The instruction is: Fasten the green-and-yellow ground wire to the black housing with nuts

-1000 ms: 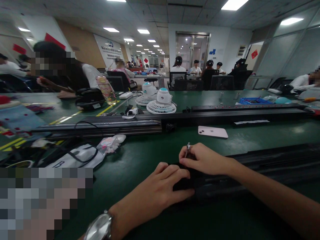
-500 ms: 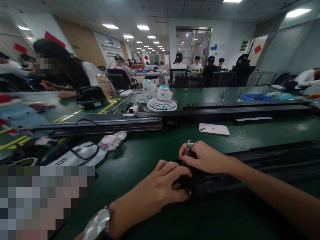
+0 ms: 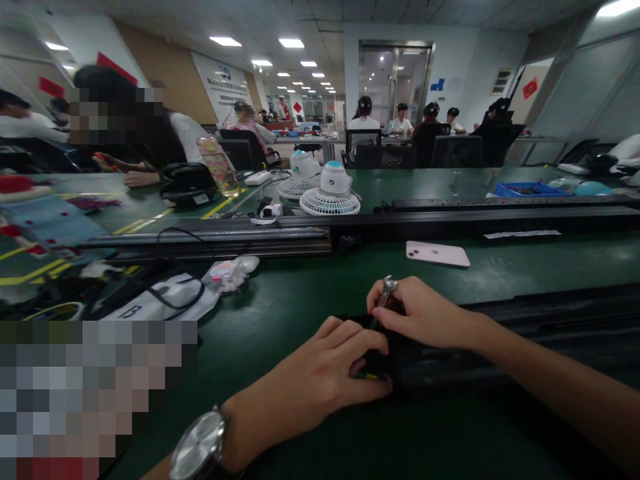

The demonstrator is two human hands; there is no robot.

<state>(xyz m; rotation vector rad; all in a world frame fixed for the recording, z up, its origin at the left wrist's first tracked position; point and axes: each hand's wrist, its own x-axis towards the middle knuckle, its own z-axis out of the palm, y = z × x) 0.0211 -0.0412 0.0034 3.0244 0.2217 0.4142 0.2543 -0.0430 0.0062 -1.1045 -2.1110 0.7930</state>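
Observation:
My right hand [image 3: 425, 310] pinches a small metal wrench [image 3: 388, 289] between thumb and fingers. The wrench stands tilted, its open jaw up and its lower end down at the end of a long black rail [image 3: 500, 357]. Curled round that same end is my left hand [image 3: 323, 367], thumb on the near side and fingers over the far side. A short yellow-green wire [image 3: 369, 376] shows between the left thumb and fingers. The rail's end face and whatever the wrench's lower end meets are hidden by my hands and dark shadow.
A pink phone [image 3: 438, 254] lies beyond my right hand. Long black and metal bars [image 3: 250, 239] cross the green table [image 3: 280, 287]. Two white fans [image 3: 331, 190] stand behind them. Bags and cables [image 3: 170, 297] lie at left. A co-worker [image 3: 150, 140] sits across the table.
The view has shifted slightly, so the scene sits a little further right and higher. Both hands keep their hold, and the wrench stays at nearly the same tilt.

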